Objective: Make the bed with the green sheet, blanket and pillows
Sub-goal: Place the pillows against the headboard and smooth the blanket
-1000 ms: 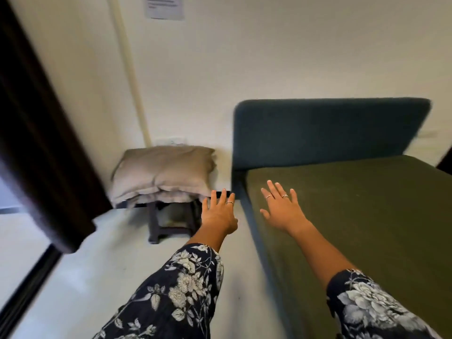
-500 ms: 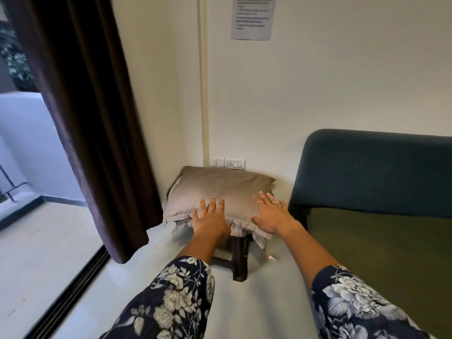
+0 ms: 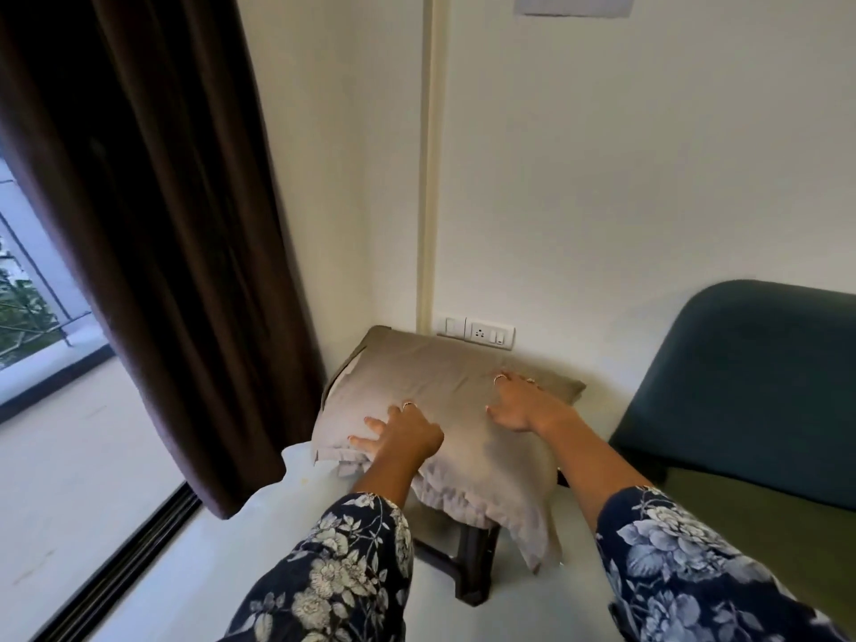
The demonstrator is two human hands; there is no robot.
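Your left hand (image 3: 402, 433) is resting on the near left corner of the beige pillow (image 3: 444, 419), fingers spread and bent onto the cloth, while your right hand (image 3: 519, 403) is lying farther back by its far right corner, fingers pressing in; whether either is actually gripping, cannot tell. The pillow is sitting on a dark stool (image 3: 472, 567), with the green sheet (image 3: 759, 525) lying over the bed to the right, below the headboard (image 3: 750, 386).

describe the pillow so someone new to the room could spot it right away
Look to the room's corner, between the dark brown curtain and the blue headboard. Under the wall socket stands a small dark stool; the pillow lies on it. It is the only beige, frilled cushion, with both hands on it.
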